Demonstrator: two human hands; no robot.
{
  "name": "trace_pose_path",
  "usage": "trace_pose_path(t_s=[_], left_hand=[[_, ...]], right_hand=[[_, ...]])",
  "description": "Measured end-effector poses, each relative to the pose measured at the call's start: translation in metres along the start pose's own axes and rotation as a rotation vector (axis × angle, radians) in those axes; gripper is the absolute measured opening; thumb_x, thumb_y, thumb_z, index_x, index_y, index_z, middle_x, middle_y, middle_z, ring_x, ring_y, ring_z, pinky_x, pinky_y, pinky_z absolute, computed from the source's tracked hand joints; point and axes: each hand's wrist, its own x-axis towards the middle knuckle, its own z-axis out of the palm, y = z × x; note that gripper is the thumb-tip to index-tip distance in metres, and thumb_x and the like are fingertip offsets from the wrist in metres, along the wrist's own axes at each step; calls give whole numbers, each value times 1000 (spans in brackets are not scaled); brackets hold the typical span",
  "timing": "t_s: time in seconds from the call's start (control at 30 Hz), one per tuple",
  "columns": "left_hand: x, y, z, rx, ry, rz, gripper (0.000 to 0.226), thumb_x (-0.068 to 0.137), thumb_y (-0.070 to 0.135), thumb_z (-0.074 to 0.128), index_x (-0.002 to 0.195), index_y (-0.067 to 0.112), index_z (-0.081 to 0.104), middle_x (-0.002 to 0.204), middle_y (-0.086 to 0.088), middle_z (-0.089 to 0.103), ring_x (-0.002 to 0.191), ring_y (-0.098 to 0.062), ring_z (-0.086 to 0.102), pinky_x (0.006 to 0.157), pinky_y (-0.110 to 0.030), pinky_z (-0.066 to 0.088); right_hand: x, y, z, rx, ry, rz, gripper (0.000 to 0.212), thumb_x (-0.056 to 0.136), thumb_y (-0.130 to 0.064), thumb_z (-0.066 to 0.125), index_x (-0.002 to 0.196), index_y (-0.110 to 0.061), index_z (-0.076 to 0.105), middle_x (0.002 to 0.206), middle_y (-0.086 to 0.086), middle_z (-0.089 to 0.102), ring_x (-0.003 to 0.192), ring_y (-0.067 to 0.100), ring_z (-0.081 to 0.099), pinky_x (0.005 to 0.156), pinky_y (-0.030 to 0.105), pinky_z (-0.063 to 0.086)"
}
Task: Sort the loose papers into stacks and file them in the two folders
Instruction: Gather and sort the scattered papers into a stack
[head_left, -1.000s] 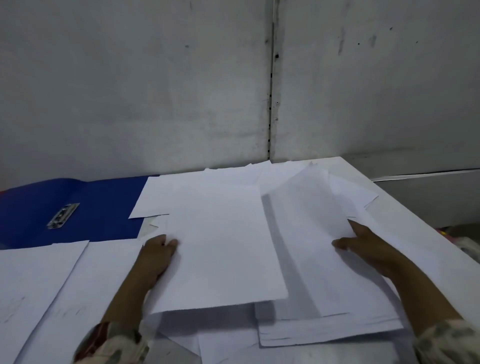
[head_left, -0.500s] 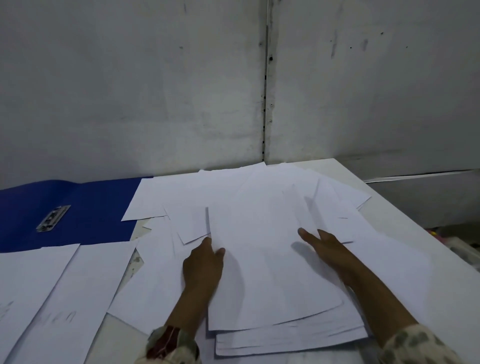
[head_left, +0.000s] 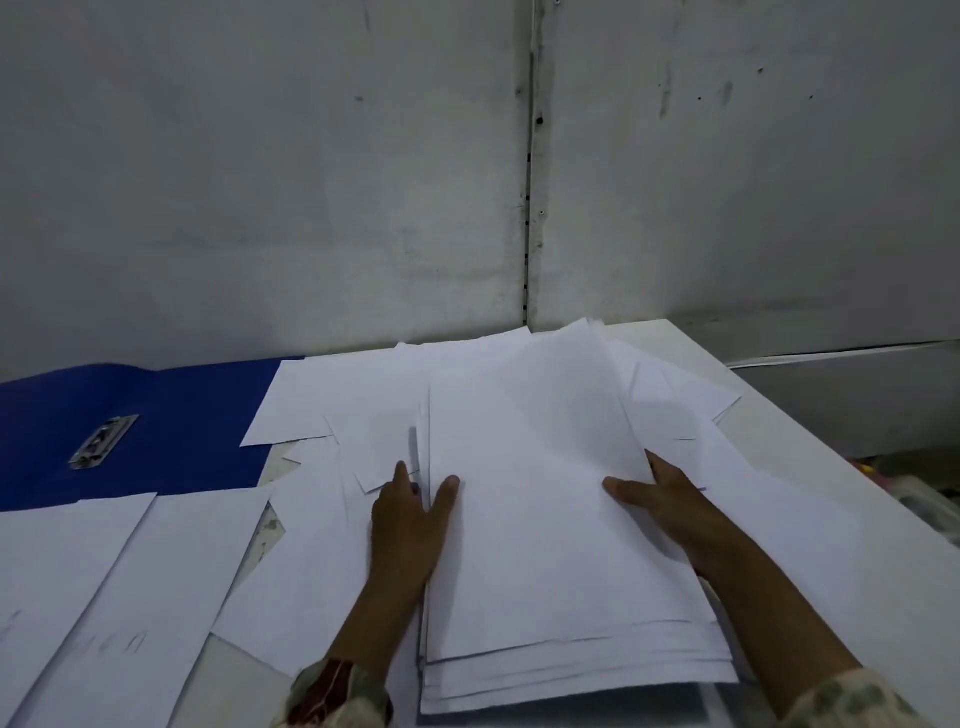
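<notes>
Step in hand, I'd say: squaring up one stack of papers (head_left: 561, 545), filing not started. Left hand (head_left: 410, 525) flat on the stack's left edge, fingers straight, thumb on the top sheet, so its grip is wide and holds nothing. Right hand (head_left: 670, 504) lies on the right side with the thumb across the top sheet; fingers run under a lifted sheet, so can't tell whether they pinch it. Stack sits mid-table, near edges stepped and uneven, far sheets fanned toward the wall (head_left: 311, 182). More loose sheets (head_left: 130, 587) lie flat to the left, faint pencil marks on one. Open blue folder (head_left: 171, 426) is at far left, partly under the papers, metal clip (head_left: 104, 441) exposed; the second folder isn't in view. Paper is thin, matte white, limp at the corners, slides easily on the smooth white table (head_left: 831, 493). Next move probably needs both palms tapping the edges flush, then a two-handed lift to the clip without fanning.
</notes>
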Motion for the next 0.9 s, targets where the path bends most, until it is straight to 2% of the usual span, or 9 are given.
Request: trace_pose_path(t_s=[0.13,0.23,0.37,0.47,0.57,0.67,0.73,0.83,0.9], left_hand=[[-1,15,-16,-396,-95,-148,38,86,38,60,113,10,61,97,-2,66,81,-14,60,66,-23,46],[-1,17,-26,-493,-242,-190,30,86,30,62,111,13,60,92,0,66,81,-13,62,64,-21,48],[2,9,-33,-382,-230,-123,37,86,19,63,120,7,55,88,0,62,77,-12,60,59,-21,47],[6,2,-39,-287,-190,-63,38,88,15,60,124,6,51,94,-5,59,75,-12,56,60,-23,45],[12,-6,-47,-227,-146,-29,43,89,14,58,129,4,46,104,-10,56,86,-23,54,75,-31,45],[17,-12,-54,-181,-124,-34,49,89,17,57,134,5,40,116,-14,55,100,-29,52,87,-39,46],[19,-13,-56,-144,-118,-35,51,89,18,57,135,5,39,124,-17,53,109,-34,52,93,-44,44],[19,-13,-54,-84,-109,-44,54,90,17,56,137,3,35,134,-17,47,121,-36,46,101,-43,38],[18,-13,-53,-38,-100,-45,54,90,16,55,138,1,33,137,-18,45,125,-36,43,105,-43,35]], right_hand=[[0,-4,5,58,-16,-24,23,89,-4,56,105,-21,52,91,-10,62,81,4,58,56,8,49],[2,1,12,74,-34,-28,25,86,-5,60,107,-19,55,94,-8,65,83,6,62,60,11,52],[5,6,27,9,-55,-57,32,79,-9,71,108,-16,59,93,-8,68,75,0,67,58,10,51],[11,5,37,-59,20,-20,27,80,-18,71,103,-15,58,83,-5,65,72,6,62,54,11,48],[21,4,37,-161,93,13,25,85,-22,66,107,-15,57,71,2,60,61,12,56,52,17,42],[30,6,30,-223,206,15,28,85,-16,65,111,-7,59,72,7,64,55,14,56,50,19,43],[36,10,24,-331,335,-5,32,85,-15,64,115,-5,58,80,6,63,64,16,56,56,23,44],[45,15,19,-624,482,2,49,86,-29,62,128,-9,49,121,11,58,109,27,50,87,33,42],[54,18,19,-774,467,71,63,86,-42,59,137,-11,38,136,9,50,128,31,36,102,39,33]])
